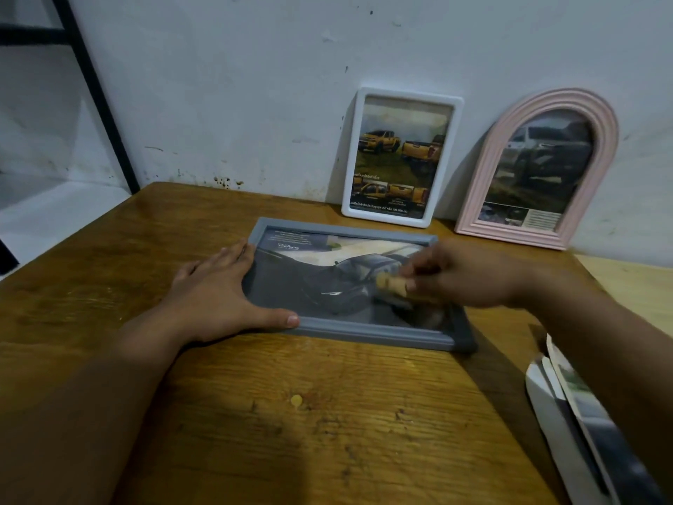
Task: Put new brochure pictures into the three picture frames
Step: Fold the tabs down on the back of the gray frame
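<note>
**Grey frame flat on the desk, both hands at it**

The left hand (215,286) lies flat, fingers straight, against the grey frame's (364,331) left edge. The right hand (455,275) hovers blurred over its car picture, fingers curled; whether it pinches anything, I cannot tell. Behind, 2 frames lean on the wall: white (402,92) and pink arched (473,205). Loose brochures (568,428) lie right on the desk (291,431).

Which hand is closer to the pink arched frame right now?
Right. The right hand is over the grey frame, just below-left of the pink arched frame; the left hand rests at the grey frame's far left edge.
</note>
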